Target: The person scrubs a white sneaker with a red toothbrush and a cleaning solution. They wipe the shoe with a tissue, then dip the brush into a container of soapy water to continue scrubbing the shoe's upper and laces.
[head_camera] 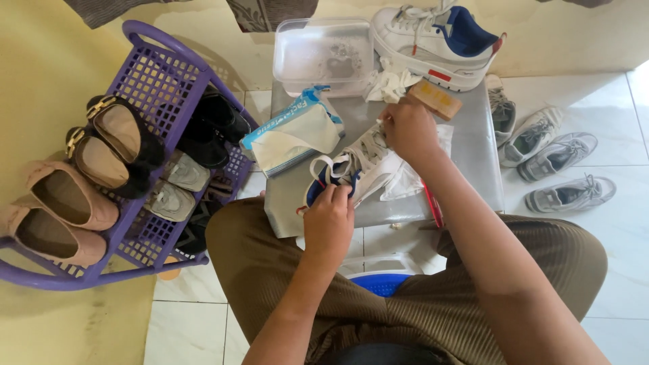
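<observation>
My left hand (329, 223) pinches the sneaker (351, 165) by its heel, my right hand (409, 130) is clenched at its laces. It lies on the grey table (473, 155), tissue pack (291, 132) just beside, 1 matching shoe (436, 40) behind.

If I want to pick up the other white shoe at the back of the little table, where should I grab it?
Probably by the blue padded collar of the white sneaker. It stands upright on its sole on the grey table, opening upward, so come from above and pinch the collar rim. The clear plastic tub crowds its toe end, so the heel side looks freer.
</observation>
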